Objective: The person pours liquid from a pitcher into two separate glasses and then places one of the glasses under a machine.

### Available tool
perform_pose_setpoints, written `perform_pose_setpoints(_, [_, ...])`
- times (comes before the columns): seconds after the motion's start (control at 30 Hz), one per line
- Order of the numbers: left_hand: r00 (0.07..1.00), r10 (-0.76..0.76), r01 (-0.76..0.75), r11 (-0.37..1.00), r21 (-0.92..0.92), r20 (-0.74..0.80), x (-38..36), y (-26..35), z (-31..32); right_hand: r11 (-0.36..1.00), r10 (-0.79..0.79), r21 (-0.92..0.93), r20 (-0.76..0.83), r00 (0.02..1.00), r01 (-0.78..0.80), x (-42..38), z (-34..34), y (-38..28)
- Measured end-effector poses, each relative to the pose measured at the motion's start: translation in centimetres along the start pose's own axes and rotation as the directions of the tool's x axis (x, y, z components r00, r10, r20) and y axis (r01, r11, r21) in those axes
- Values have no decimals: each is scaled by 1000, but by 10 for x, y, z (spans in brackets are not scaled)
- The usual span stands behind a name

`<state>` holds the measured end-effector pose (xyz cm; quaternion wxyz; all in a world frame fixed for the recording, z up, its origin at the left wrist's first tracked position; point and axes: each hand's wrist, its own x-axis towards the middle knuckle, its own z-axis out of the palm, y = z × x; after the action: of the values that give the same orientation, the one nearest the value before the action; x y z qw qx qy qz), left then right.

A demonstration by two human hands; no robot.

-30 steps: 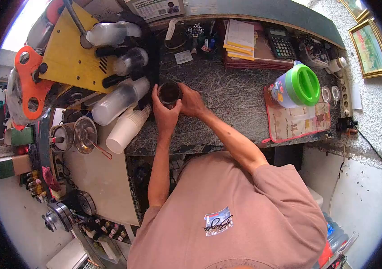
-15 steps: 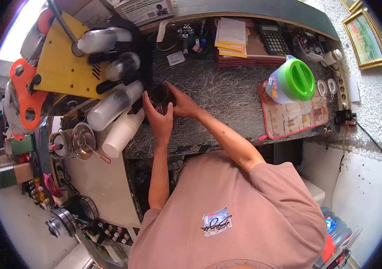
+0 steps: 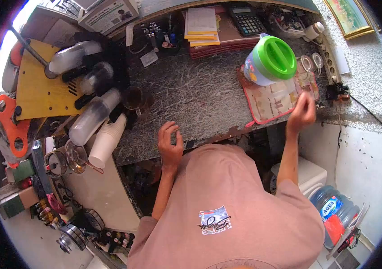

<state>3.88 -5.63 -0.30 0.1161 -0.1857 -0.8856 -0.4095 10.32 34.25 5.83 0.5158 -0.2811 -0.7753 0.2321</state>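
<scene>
My left hand [image 3: 170,145] is over the front edge of the dark counter [image 3: 191,98], its fingers loosely bent and apart with nothing in them. To its upper left stands a glass mug [image 3: 133,97] with dark contents, apart from both hands. At the right, my right hand [image 3: 302,113] is by the near edge of a patterned cloth [image 3: 269,105] with red trim. Its fingers are curled together, and what they hold, if anything, is hidden. A pitcher with a green lid [image 3: 277,58] stands on the cloth, beyond my right hand. Two upturned clear glasses [image 3: 311,63] are beside it.
Stacked paper cups [image 3: 107,141] and clear plastic cups [image 3: 94,116] jut out at the left beside a yellow panel [image 3: 47,85]. Papers [image 3: 201,22] and a calculator [image 3: 244,21] lie at the back. A large water bottle [image 3: 332,206] stands at lower right.
Both hands have left the dark glass mug. My left hand has drawn back toward the counter's front edge, and my right hand has swung far right to the cloth. The view has shifted slightly.
</scene>
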Motion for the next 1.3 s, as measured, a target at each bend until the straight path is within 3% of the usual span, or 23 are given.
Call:
perform_pose_setpoints(0.03, [996, -41, 48, 995, -88, 82, 3, 1, 6, 988, 144, -64, 34, 989, -142, 28, 4, 14])
perform_pose_setpoints(0.1, [984, -71, 99, 980, -172, 165, 8, 6, 16, 919, 20, -394, 82, 996, 14, 73, 25, 69])
perform_pose_setpoints(0.17, [975, -20, 62, 982, -181, 220, 13, 14, 22, 820, -28, -564, 125, 992, 94, 100, 50, 112])
perform_pose_setpoints(0.2, [976, -21, 62, 981, -183, 217, 13, 18, 26, 821, -32, -563, 126, 992, 98, 109, 57, 126])
perform_pose_setpoints(0.27, [965, -38, 93, 974, -205, 259, 16, 23, 32, 843, 215, -538, 314, 925, -14, 124, 73, 144])
perform_pose_setpoints(0.37, [967, -30, 96, 962, -254, 252, 15, 32, 36, 813, 307, -582, 371, 877, -39, 130, 81, 157])
perform_pose_setpoints(0.5, [971, -13, 78, 960, -268, 237, 7, 34, 41, 809, 312, -585, 345, 885, -57, 122, 60, 144])
perform_pose_setpoints(0.57, [966, -37, 103, 962, -252, 256, 2, 33, 43, 891, 138, -454, 262, 955, -4, 102, 34, 130])
perform_pose_setpoints(0.63, [964, -36, 107, 960, -260, 265, -1, 34, 44, 871, 328, -456, 267, 906, -181, 80, -5, 75])
perform_pose_setpoints(0.7, [962, -33, 109, 957, -269, 271, -3, 35, 46, 918, 241, -379, 288, 927, -121, 50, -39, 75])
perform_pose_setpoints(0.77, [941, -67, 174, 937, -303, 333, -7, 36, 50, 843, 534, -296, 360, 765, -449, 19, -69, 64])
perform_pose_setpoints(0.83, [935, -50, 173, 929, -328, 352, -8, 37, 53, 703, 640, 22, 417, 646, -711, -22, -83, 62])
perform_pose_setpoints(0.9, [926, -30, 173, 919, -354, 376, -8, 41, 55, 451, 695, 180, 544, 471, -874, -55, -85, 47])
perform_pose_setpoints(0.97, [828, -100, 370, 837, -403, 552, -2, 54, 54, 250, 631, 236, 696, 343, -939, -84, -70, 32])
perform_pose_setpoints(1.03, [816, -98, 419, 779, -466, 569, 4, 65, 56, 93, 487, 269, 828, 280, -959, -109, -45, 18])
perform_pose_setpoints(1.1, [809, -97, 461, 716, -524, 580, 9, 68, 59, -80, 373, 171, 919, 130, -982, -131, -15, 6])
perform_pose_setpoints(1.17, [872, -67, 431, 575, -695, 485, 14, 68, 62, -237, 162, 114, 984, 77, -965, -142, 17, -16])
perform_pose_setpoints(1.2, [874, -69, 428, 578, -695, 481, 18, 67, 60, -238, 156, 113, 985, 77, -965, -147, 30, -26])
perform_pose_setpoints(1.27, [921, -241, 389, 557, -734, 305, 27, 66, 55, -354, 21, -28, 999, -38, -935, -153, 50, -41])
perform_pose_setpoints(1.3, [922, -241, 386, 558, -735, 302, 30, 62, 53, -353, 18, -28, 999, -37, -935, -152, 57, -48])
